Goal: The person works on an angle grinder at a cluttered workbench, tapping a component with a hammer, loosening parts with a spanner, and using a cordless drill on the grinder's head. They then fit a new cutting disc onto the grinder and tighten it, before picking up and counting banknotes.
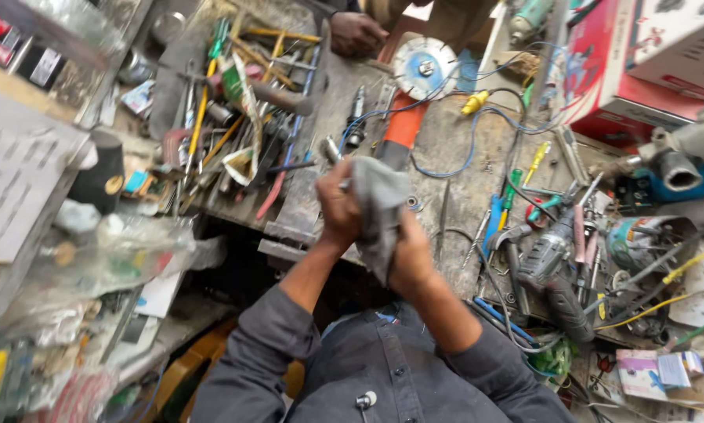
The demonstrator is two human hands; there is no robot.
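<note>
Both hands are bunching a grey rag over the cluttered desk.

The left hand [338,205] is clenching the top of the grey rag [379,211] while the right hand [411,262] is squeezing its lower folds, just in front of the person's chest above the desk [461,188]. The cloth is looking soft, light and limp, so it is probably gripped best in gathered handfuls; an orange angle grinder [410,98] is lying just beyond.

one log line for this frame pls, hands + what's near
left hand: grips grey cloth | right hand: grips same cloth | near: orange angle grinder on workbench | another person's hand at far edge
</note>
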